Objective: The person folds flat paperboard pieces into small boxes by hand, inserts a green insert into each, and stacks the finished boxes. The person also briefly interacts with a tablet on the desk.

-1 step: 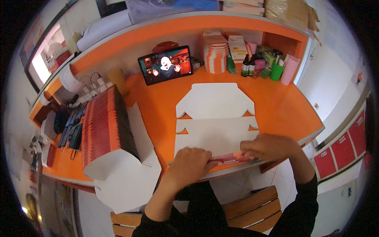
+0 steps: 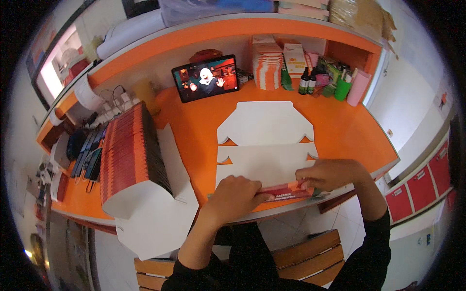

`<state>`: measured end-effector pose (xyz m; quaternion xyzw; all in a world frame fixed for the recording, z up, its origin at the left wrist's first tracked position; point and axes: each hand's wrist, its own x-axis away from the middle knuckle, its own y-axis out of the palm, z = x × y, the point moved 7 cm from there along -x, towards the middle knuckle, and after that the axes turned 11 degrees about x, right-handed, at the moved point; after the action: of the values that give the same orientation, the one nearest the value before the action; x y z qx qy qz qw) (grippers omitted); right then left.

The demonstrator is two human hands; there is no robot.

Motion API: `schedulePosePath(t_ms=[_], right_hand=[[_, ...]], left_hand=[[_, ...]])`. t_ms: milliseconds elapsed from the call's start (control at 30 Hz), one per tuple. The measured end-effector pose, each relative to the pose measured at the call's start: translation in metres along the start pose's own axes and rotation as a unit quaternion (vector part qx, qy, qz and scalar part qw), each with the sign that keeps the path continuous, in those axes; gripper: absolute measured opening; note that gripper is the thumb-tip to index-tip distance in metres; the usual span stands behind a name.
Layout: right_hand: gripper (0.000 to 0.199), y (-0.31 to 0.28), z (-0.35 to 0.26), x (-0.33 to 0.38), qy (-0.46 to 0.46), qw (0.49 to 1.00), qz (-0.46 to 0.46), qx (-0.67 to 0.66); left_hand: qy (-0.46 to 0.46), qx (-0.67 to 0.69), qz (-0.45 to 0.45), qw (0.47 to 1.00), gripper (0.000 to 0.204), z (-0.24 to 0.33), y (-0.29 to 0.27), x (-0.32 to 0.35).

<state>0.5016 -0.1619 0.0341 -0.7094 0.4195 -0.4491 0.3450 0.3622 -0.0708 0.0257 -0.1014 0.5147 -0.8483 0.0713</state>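
The left hand (image 2: 236, 196) and right hand (image 2: 332, 174) are angling inward. Their curled fingers (image 2: 307, 173) are gripping the white cardboard (image 2: 267, 123) by its red flap (image 2: 286, 191)

More of the red flap (image 2: 284, 191) now shows.

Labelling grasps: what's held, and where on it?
The white cardboard sheet: left hand and right hand grip its upturned red near flap, toward opposite ends.

Lit tablet (image 2: 206, 78), dark bottles (image 2: 303, 83) — green cup (image 2: 342, 90)
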Motion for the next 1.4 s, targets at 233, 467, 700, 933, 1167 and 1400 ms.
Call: schedulePosePath(t_ms=[233,467,700,933,1167,1400], right_hand=[[0.03,0.024,0.046,-0.036,-0.064,0.992,-0.107,-0.029],[0.032,0.003,0.038,0.015,0.039,0.99,0.068,-0.116],[0.054,0.046,0.089,0.117,0.052,0.942,0.329,-0.039],[0.047,0.119,0.166,0.13,0.205,0.86,0.436,-0.17],[0.039,0.102,0.176,0.12,0.181,0.853,0.394,-0.29],[0.063,0.053,0.111,0.086,0.179,0.859,0.335,-0.344]], left_hand=[[-0.055,0.149,0.006,0.987,0.065,-0.032,0.024,-0.024],[0.049,0.005,0.093,0.994,0.06,0.003,0.002,-0.002],[0.132,0.084,0.151,0.976,0.053,0.039,-0.046,0.026],[0.159,0.101,0.455,0.87,0.07,0.049,-0.079,0.073],[0.214,-0.023,0.64,0.738,0.119,0.03,-0.025,0.093],[-0.058,0.36,0.458,0.811,0.095,-0.02,0.003,0.055]])
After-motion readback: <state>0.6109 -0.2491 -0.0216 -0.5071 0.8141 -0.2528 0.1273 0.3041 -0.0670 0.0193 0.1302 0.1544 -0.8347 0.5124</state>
